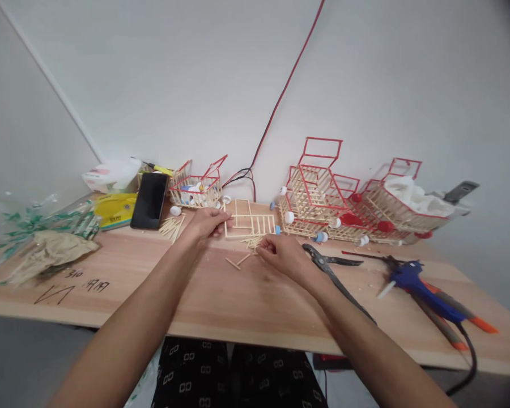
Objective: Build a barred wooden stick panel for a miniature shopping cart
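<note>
Left hand (207, 222) fingers resting on stick frame (250, 224), right hand (283, 256) fingers pinching loose sticks (252, 242)

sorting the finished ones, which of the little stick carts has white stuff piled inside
The far-right cart, beside the grey tool; white lumps fill its basket, the rest show none.

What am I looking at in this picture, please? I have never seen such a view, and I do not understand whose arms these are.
A camera worn on a person's head looks down at their own bare arms over a wooden table. The left hand rests at a flat frame of thin sticks. The right hand pinches at a small pile of sticks. Around them lie a black phone, pliers, a blue glue gun and red-edged stick baskets by the wall.
</note>
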Demonstrator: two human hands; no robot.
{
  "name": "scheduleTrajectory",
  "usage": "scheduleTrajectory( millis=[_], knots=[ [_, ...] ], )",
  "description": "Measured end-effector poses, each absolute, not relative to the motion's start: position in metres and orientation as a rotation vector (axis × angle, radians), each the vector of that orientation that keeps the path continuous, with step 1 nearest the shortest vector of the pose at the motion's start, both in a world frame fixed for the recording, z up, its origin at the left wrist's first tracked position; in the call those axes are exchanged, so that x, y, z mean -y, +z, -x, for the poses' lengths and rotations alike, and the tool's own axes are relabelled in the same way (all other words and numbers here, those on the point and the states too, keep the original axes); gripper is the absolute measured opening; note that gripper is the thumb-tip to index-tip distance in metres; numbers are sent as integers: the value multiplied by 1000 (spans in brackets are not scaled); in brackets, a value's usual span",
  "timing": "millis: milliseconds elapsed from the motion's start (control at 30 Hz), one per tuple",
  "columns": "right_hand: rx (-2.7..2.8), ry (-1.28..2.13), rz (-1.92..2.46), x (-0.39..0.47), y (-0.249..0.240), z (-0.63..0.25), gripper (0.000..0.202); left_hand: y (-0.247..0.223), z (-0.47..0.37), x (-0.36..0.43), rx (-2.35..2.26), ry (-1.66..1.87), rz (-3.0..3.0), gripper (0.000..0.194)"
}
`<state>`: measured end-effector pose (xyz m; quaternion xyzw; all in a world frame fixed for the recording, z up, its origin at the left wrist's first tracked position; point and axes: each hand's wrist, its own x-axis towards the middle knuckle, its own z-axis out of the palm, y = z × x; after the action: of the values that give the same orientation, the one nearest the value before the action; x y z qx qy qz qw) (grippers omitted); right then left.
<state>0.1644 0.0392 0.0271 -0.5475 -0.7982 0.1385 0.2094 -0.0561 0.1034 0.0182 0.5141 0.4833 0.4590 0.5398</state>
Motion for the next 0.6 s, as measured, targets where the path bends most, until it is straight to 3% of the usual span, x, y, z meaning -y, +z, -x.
scheduleTrajectory(
  millis=[400, 600],
  knots=[
    [2380, 511, 1501, -20, 18, -160, 4, 20, 52, -102, -1176, 1060, -1165, 27],
    [2665, 69, 1391, -27, 31, -143, 20, 22, 50, -101, -1155, 1079, -1154, 28]
  ],
)
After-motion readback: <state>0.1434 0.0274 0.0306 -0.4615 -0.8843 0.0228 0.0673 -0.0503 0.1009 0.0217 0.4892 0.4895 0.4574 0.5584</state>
